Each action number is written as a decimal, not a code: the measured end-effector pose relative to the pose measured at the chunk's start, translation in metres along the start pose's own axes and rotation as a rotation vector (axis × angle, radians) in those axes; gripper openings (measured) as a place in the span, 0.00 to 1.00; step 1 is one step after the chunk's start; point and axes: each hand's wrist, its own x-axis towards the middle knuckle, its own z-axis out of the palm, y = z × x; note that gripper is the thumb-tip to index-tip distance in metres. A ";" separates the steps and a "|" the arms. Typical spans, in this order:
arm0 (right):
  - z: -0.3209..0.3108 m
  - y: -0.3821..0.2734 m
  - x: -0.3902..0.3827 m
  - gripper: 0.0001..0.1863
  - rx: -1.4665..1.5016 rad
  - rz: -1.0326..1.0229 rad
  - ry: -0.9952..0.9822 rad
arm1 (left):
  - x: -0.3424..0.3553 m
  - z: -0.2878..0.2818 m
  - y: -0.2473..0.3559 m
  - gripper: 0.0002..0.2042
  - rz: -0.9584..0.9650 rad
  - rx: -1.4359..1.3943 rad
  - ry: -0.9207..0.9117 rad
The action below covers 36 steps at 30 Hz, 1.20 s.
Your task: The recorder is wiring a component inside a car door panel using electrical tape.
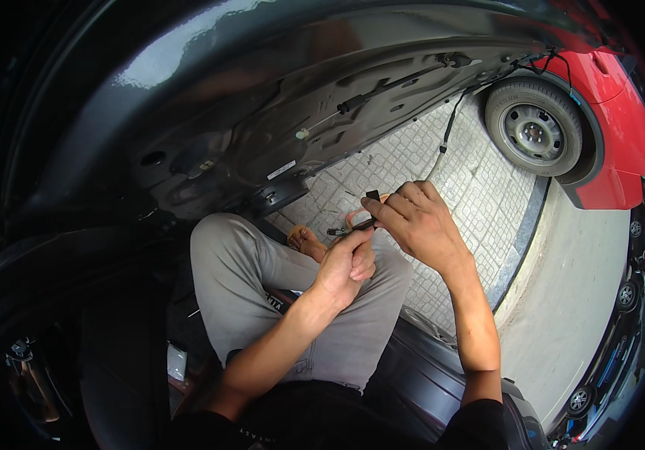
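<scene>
My left hand (348, 265) is closed in front of my knees, thumb pressed on the end of a thin dark strip (365, 225). Close above it to the right, my right hand (420, 225) pinches a small black piece (372, 196) between thumb and fingers. Whether strip and piece are one item, perhaps tape, I cannot tell. Behind the hands shows an orange-pink loop (351, 217), partly hidden, and a small dark connector-like part (335, 232). A cable (443, 147), black above and pale below, hangs down behind my right hand.
A stripped dark car door panel (262, 161) arches across the top and left. My grey-trousered knees (225, 240) are below it, with a dark door sill (427, 367) at lower right. Patterned paving (472, 187) lies beyond, with a red car (615, 150) and its wheel (534, 129) at right.
</scene>
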 end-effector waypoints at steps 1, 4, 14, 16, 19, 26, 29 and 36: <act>0.000 -0.001 0.001 0.21 -0.002 -0.004 0.002 | -0.002 0.003 0.003 0.13 0.028 -0.026 -0.025; 0.009 -0.003 0.001 0.11 0.082 0.185 0.027 | 0.002 0.003 0.000 0.05 0.042 -0.034 -0.063; 0.029 0.015 0.023 0.07 0.562 0.546 0.146 | 0.018 0.000 0.000 0.15 0.334 0.319 0.099; 0.029 0.015 0.021 0.07 0.572 0.511 0.120 | 0.018 -0.003 0.000 0.17 0.342 0.347 0.098; 0.019 0.011 0.025 0.13 0.530 0.495 0.029 | 0.020 -0.002 -0.002 0.16 0.400 0.365 0.146; 0.021 0.008 0.033 0.28 0.248 0.379 -0.087 | 0.033 -0.005 -0.020 0.11 0.650 0.519 0.130; 0.036 0.012 0.032 0.25 0.316 0.446 0.194 | 0.035 -0.003 -0.005 0.11 0.755 0.722 0.119; 0.026 0.030 0.029 0.17 0.756 0.764 0.043 | 0.034 -0.007 0.025 0.08 0.731 0.908 0.122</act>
